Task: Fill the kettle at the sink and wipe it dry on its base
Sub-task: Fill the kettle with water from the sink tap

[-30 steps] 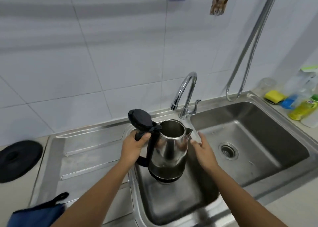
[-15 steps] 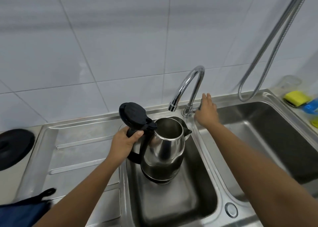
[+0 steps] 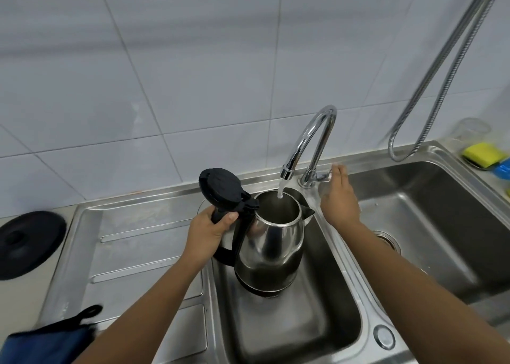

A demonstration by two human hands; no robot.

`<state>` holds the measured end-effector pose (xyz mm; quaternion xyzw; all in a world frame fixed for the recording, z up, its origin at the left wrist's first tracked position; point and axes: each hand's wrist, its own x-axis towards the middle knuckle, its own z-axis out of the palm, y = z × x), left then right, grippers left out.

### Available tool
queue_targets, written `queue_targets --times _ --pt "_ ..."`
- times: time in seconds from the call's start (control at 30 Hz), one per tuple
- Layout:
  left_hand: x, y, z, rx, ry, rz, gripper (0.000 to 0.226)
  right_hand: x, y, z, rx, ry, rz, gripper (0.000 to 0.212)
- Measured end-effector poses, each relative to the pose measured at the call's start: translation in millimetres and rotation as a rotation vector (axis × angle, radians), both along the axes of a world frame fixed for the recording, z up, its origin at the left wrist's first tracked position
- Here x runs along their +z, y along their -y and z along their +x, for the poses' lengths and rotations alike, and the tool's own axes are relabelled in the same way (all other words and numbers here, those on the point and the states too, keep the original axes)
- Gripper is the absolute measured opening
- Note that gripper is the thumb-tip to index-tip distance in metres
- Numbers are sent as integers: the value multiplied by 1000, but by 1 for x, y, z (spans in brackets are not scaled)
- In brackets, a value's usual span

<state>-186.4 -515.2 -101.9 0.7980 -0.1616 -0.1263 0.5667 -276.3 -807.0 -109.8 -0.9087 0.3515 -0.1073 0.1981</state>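
Note:
A steel kettle (image 3: 271, 249) with a black handle and its black lid (image 3: 220, 188) flipped up hangs over the small left sink basin (image 3: 289, 330). My left hand (image 3: 208, 232) grips its handle. Water runs from the chrome tap (image 3: 311, 140) into the kettle's open mouth. My right hand (image 3: 339, 198) rests at the tap's lever (image 3: 321, 176), fingers extended and touching it. The round black kettle base (image 3: 29, 243) lies on the counter at the far left. A blue cloth (image 3: 48, 341) sits at the bottom left.
A ribbed steel drainboard (image 3: 138, 242) lies left of the small basin, and a larger basin (image 3: 430, 225) with a drain to the right. A metal spray hose (image 3: 430, 82) hangs down the tiled wall. Yellow and blue sponges (image 3: 483, 154) sit at the far right.
My right hand went from the kettle's side up to the tap lever. Water now flows into the kettle. The kettle stayed under the spout in my left hand.

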Motion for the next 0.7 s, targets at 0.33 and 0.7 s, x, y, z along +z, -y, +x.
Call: queue_targets --times 0.33,0.7 --pt "12 4 -1 8 39 10 13 7 -1 -14 33 -83 -7 84" --pt "6 -2 -2 53 17 -10 10 3 -40 -36 27 80 146 75"
